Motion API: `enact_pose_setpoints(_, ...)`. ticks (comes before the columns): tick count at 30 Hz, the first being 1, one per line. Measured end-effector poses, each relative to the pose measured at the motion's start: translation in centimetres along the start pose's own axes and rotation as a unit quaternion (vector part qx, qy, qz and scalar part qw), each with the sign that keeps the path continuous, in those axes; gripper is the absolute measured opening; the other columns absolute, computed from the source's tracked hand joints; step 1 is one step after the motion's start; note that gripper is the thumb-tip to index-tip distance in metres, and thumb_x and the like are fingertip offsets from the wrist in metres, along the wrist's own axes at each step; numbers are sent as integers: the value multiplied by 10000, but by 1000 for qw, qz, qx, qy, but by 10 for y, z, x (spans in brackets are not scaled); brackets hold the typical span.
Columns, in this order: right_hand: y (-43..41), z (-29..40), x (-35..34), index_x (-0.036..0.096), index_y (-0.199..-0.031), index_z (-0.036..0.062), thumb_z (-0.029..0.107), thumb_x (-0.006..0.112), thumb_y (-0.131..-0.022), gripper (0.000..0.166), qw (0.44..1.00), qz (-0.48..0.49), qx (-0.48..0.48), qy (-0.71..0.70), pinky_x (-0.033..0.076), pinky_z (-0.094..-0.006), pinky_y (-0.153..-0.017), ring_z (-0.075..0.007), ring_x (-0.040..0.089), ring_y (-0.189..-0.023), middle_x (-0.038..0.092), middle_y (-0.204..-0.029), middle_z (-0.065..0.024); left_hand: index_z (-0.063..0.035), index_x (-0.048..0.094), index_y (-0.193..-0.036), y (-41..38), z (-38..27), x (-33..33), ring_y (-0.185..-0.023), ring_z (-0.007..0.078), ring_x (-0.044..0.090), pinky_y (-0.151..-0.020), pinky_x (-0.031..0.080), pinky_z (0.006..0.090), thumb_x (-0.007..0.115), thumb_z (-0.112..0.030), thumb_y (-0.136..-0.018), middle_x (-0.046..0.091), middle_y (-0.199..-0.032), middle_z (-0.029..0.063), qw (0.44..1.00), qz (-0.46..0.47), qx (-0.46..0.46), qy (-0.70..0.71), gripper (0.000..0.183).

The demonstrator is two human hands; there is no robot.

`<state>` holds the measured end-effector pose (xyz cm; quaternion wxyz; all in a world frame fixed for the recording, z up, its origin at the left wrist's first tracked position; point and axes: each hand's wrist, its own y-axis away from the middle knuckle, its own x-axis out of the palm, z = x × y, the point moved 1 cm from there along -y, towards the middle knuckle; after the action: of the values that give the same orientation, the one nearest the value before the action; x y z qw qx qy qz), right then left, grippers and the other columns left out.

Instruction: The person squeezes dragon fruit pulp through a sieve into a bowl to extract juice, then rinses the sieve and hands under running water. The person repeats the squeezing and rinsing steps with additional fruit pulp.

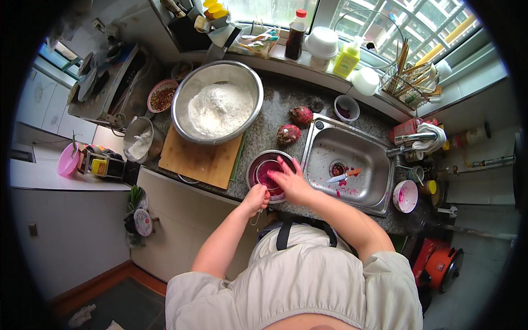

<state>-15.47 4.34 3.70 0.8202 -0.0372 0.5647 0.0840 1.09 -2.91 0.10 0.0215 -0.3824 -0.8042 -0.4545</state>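
Note:
My left hand (256, 199) grips the wire handle of a small round strainer (258, 170); the handle's looped end sticks out below my fist. The strainer sits within a steel bowl (252, 163) at the counter's front edge, and magenta pulp or juice shows inside. Over the strainer's right side, my right hand (291, 181) has its fingers spread, the tips stained pink. Whether those fingertips touch the pulp is hard to tell. Two dragon fruits, one nearer (288, 135) and one farther (301, 115), lie behind the bowl.
Right of the bowl, a steel sink (354, 152) holds a knife (344, 175) and pink scraps. A large basin (177, 111) of white flour (220, 109) rests partly on a wooden cutting board (202, 161). A pink-stained bowl (406, 196) stands beyond the sink.

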Motion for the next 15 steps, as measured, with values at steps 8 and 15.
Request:
enact_pose_setpoints(8, 12, -14, -13, 471, -1324, 87, 78, 502, -805, 520, 997, 44, -45, 53, 5, -570, -1126, -260, 180, -1427, 536, -1318, -46, -118, 386, -626, -1, -1, 0, -403, 69, 249, -371, 190, 238, 377, -213, -903, 320, -521, -42, 1000, 4, 15, -10, 293)
enact_pose_setpoints(15, 9, -6, -10, 490, -1328, 130, 154, 484, -840, 488, 997, -34, -58, 38, 14, -593, -1116, -274, 168, -1430, 515, -1346, -31, -133, 356, -611, 0, 2, 12, -391, 67, 223, -367, 162, 235, 369, -198, -908, 291, -506, -50, 1000, 2, 8, 14, 304)
